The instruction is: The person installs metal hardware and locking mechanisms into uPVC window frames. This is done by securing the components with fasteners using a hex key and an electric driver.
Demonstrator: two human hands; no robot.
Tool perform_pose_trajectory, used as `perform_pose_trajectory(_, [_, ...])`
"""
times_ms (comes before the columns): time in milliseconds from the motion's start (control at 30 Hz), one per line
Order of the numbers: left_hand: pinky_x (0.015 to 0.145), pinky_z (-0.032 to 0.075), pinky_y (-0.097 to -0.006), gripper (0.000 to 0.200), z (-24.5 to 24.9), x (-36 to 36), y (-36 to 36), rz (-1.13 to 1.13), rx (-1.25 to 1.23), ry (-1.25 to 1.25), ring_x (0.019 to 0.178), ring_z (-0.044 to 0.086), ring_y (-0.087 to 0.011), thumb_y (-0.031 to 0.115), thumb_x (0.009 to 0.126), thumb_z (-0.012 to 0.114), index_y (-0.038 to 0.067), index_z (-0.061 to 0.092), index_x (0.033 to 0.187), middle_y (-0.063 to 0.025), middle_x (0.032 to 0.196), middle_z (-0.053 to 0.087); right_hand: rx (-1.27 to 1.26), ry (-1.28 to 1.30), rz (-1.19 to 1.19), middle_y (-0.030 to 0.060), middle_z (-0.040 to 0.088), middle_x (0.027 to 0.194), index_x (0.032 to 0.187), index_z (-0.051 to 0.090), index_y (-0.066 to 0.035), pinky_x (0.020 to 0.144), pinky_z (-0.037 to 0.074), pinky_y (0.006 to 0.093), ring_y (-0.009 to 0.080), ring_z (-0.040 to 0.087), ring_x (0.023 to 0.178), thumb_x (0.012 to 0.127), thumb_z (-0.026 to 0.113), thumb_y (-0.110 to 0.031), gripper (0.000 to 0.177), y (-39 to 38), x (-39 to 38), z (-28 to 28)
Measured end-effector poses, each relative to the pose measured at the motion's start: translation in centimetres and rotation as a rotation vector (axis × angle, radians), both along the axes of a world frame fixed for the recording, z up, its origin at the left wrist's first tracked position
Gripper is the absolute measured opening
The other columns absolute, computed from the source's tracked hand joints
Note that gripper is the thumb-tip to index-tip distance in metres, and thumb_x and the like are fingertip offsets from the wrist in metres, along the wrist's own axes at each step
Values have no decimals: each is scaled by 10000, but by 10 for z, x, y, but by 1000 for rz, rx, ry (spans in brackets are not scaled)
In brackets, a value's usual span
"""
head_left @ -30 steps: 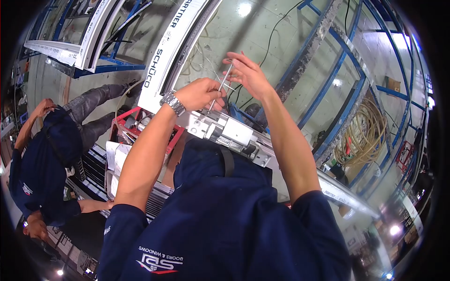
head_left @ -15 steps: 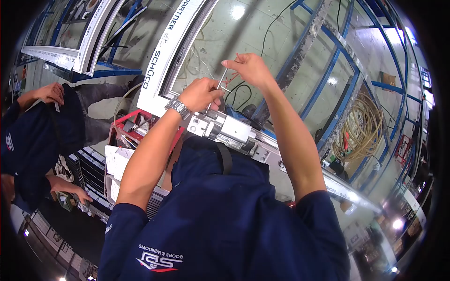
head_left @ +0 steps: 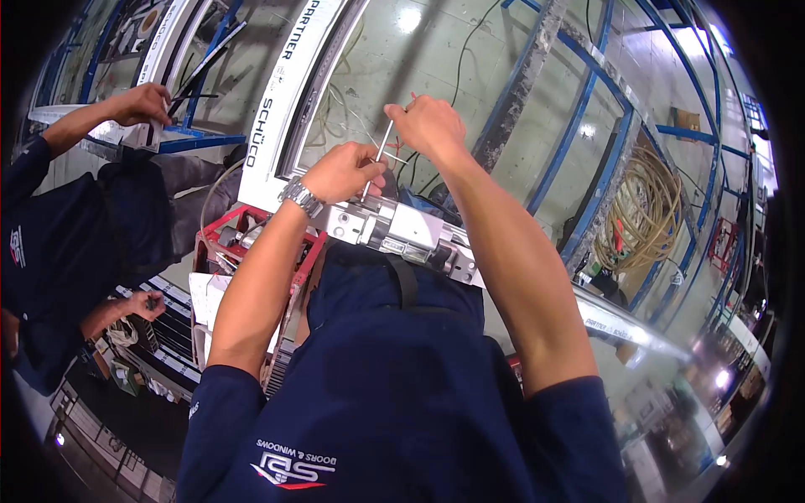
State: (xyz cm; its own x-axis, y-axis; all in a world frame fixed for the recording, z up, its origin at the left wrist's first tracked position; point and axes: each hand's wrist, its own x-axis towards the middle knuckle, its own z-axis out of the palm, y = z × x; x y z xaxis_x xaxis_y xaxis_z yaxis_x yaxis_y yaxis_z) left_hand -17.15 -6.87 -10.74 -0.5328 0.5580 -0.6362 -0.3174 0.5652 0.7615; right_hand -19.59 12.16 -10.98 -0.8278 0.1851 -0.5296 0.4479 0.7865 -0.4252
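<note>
A silver door hinge [head_left: 412,230] lies along the edge of the white Schüco frame [head_left: 267,126], close to my waist. Above the hinge's left part stands a thin metal hex key [head_left: 382,149], tilted, its lower end right at the hinge. My left hand [head_left: 342,173], with a watch at the wrist, is closed around the lower half of the key. At the key's upper end, my right hand [head_left: 429,127] pinches it between thumb and fingers. Another short rod and some red bits show beside the key, partly hidden by the fingers.
A co-worker [head_left: 75,243] in dark blue stands at left, one hand over another white frame [head_left: 159,50]. A red tool carrier [head_left: 225,225] sits by my left forearm. Blue metal racks [head_left: 579,126] and a coiled hose [head_left: 641,210] stand at right; a cable crosses the floor.
Both my hands have shifted slightly left and the key now stands steeper, its lower end at the hinge. The co-worker's arm has reached out toward the other frame.
</note>
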Motion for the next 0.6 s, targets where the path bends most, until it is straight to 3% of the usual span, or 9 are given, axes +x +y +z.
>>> perform_pose_trajectory(33, [587,558,-272,250,4,-1,0,2,-3,-29,786,764,-145,188,1050,587,-41,684,1069,-95,867,754,10,-5,-8,211,749,847,870,785,7,818,564,468,355,736,869,923,637,-575,602,1,0,1])
perform_pose_trajectory(133, [582,521,-232,246,3,-7,3,11,-29,-79,773,712,-75,223,1065,592,-4,684,1085,-48,916,756,-293,10,0,184,746,880,897,735,39,800,590,431,285,731,836,970,657,-486,535,16,3,-10])
perform_pose_trajectory(233, [593,534,-229,239,-1,-4,5,86,12,-35,758,717,-81,234,1063,607,19,683,992,-22,878,741,-854,-44,-427,147,719,910,960,676,34,795,608,390,221,711,838,1009,672,-403,440,13,11,-18])
perform_pose_trajectory(367, [576,527,-229,192,-2,-9,12,58,-78,-23,753,714,-82,192,1043,630,14,673,987,-33,873,738,-1007,-66,-526,126,693,953,1104,599,-3,805,616,376,218,722,907,1024,673,-382,394,14,11,-26])
perform_pose_trajectory(500, [537,544,-296,227,-22,-5,6,110,-8,-48,692,752,-144,190,970,675,-22,694,892,-87,787,758,-1120,-116,-631,150,710,1025,1228,564,-8,855,602,403,247,731,947,1022,674,-386,445,11,22,-33])
perform_pose_trajectory(600, [560,552,-328,247,-23,-5,7,68,-131,26,657,747,-165,199,938,711,-27,691,840,-102,714,738,-1222,-198,-724,167,718,1088,1279,577,4,909,583,420,264,725,1003,1031,659,-388,471,10,25,-42])
